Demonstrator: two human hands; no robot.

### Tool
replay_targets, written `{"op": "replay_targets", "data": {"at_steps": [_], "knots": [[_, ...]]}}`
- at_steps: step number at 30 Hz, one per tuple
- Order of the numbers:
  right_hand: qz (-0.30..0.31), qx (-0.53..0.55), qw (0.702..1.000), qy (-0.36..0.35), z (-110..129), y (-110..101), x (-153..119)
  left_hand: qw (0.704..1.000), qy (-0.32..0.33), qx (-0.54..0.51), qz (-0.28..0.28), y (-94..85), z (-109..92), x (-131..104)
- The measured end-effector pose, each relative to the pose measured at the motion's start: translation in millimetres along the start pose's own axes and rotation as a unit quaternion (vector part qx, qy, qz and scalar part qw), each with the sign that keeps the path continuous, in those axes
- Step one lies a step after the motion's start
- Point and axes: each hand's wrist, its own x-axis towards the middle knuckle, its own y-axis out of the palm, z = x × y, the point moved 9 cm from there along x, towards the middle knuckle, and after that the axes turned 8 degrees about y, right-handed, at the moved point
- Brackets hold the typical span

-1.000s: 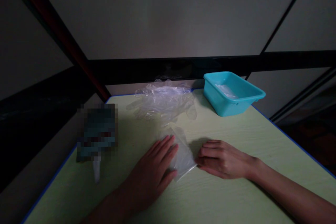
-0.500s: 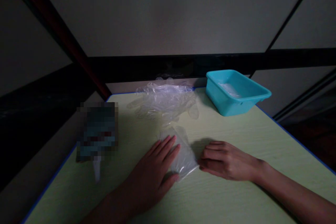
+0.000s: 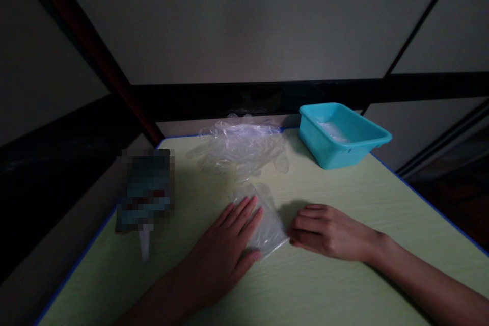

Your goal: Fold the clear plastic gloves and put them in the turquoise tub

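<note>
A folded sheet of clear plastic (image 3: 269,229), seemingly a thin disposable glove, lies on the pale green table (image 3: 313,290). My left hand (image 3: 231,242) rests flat over its left part with the fingers spread. At its lower right corner is my right hand (image 3: 317,232), fingers curled together and fingertips hidden; whether they pinch the plastic's edge is too dim to tell. Behind my hands a loose heap of clear plastic gloves (image 3: 244,145) is spread near the table's far edge.
At the back right stands a turquoise basin (image 3: 332,150) with a clear folded plastic piece (image 3: 333,131) inside. A blurred-out dark package (image 3: 147,188) with a white strip (image 3: 144,244) below it lies at the left edge. A panelled wall (image 3: 244,25) rises behind the table.
The view has shifted very slightly. Both hands and the plastic between them look the same as before.
</note>
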Motion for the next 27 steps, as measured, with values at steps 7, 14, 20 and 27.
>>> {"op": "replay_targets", "data": {"at_steps": [7, 14, 20, 27], "knots": [[-0.001, -0.025, 1.0, -0.008, 0.6, 0.6, -0.5, 1.0, 0.002, 0.001, -0.003, -0.9, 0.4, 1.5], [-0.006, -0.029, 1.0, -0.009, -1.1, 3.2, -1.2, 1.0, 0.001, 0.007, 0.002, -0.7, 0.0, 2.3], [-0.012, -0.033, 0.999, -0.017, 0.0, 3.7, -1.3, 1.0, -0.001, 0.006, 0.003, -0.9, 0.3, 0.4], [-0.017, -0.053, 0.998, -0.029, 5.5, 1.8, -1.4, 1.0, -0.003, 0.001, 0.008, -0.6, 0.8, 2.8]]}}
